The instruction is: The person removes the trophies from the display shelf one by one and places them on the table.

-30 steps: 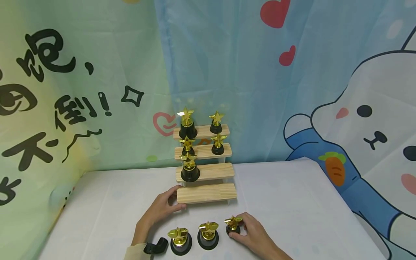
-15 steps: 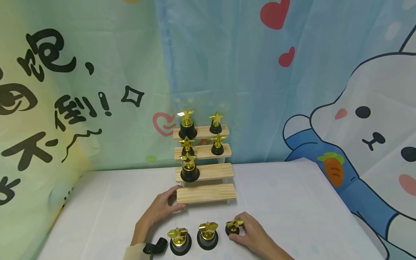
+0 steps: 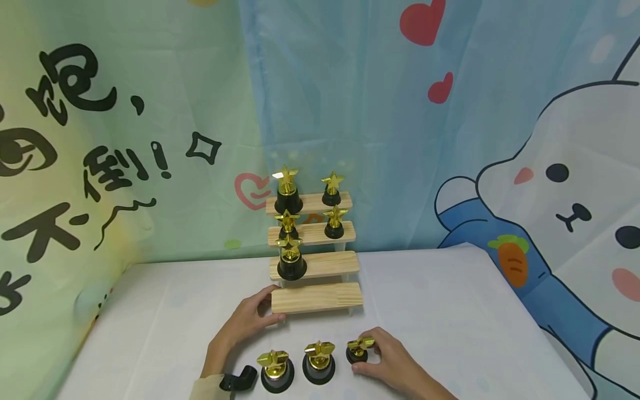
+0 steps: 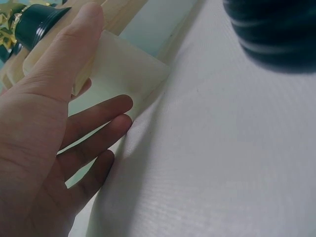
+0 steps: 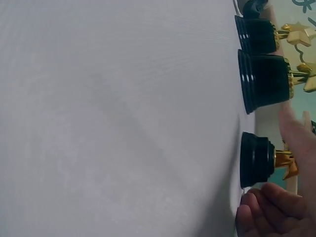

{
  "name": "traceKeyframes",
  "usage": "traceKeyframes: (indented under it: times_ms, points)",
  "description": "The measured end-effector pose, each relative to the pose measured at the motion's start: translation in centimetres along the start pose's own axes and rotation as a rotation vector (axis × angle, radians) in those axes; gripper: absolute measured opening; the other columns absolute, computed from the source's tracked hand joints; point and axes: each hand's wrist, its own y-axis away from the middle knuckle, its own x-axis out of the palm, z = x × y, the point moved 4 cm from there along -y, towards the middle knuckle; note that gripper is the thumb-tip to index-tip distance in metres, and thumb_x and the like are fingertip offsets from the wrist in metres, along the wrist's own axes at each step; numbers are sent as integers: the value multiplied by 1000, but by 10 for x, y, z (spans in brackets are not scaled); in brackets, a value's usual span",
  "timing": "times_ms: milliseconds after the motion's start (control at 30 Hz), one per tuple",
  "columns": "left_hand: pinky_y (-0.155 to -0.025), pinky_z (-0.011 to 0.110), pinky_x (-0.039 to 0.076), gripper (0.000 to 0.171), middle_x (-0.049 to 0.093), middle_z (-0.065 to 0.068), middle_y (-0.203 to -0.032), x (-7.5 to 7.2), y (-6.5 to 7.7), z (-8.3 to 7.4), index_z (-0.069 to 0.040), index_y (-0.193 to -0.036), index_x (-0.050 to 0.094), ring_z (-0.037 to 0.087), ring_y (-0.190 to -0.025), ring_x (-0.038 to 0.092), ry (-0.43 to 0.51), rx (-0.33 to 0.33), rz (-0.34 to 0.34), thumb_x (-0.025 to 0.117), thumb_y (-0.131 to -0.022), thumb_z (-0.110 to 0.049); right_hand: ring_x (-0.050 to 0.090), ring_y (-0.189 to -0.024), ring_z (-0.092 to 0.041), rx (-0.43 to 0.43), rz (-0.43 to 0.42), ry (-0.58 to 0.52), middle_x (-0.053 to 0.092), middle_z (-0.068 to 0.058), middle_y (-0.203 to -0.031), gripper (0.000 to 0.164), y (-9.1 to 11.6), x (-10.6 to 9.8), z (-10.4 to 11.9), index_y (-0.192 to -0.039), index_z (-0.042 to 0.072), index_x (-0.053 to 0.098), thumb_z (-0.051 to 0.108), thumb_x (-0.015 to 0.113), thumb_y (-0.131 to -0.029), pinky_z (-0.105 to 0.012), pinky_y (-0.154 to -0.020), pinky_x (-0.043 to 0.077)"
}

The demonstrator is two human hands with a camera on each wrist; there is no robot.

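My left hand holds the left end of the lowest step of a wooden tiered display stand. In the left wrist view its thumb lies along the step's end, while several fingers extend beside the pale support. At the front right, my right hand grips a small gold star trophy with a black base, thumb on the near side. The right wrist view shows that trophy's base upright at the white cloth, between thumb and curled fingers. Two larger star trophies, a middle one and a left one, stand beside it.
Several star trophies occupy the upper steps, including a large one on the second-lowest step's left end. A white cloth covers the table. Behind the stand hangs a printed curtain. A black wrist device sits on the left wrist.
The small trophy in my right hand has turned and shifted down slightly, its star now seen more from above. My left hand and the stand look the same.
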Motion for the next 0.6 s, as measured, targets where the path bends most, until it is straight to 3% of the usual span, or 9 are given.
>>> traceKeyframes:
  times_ms: [167,333,600]
  points:
    - [-107,40,45,62,66,-13,-113,0,0,1,-28,-134,53,7,-108,61,12,13,5,80,-78,-36,51,-83,-6,-86,-69,-16,62,-3,-108,60,3,-11,4,-116,4,61,42,81,-74,-21,-69,48]
    - [-105,39,46,61,67,-12,-111,1,-1,1,-29,-132,54,6,-105,61,10,28,4,81,-78,-34,58,-90,-10,-158,-174,-10,64,-5,-107,56,7,-25,11,-114,5,62,38,83,-73,-24,-74,54]
    - [-101,38,48,60,65,-16,-103,1,-1,5,-35,-130,53,4,-98,58,-28,7,-15,81,-77,-36,60,-96,-16,-157,-239,-19,64,-3,-110,52,6,-45,26,-115,13,61,39,81,-74,-29,-80,56]
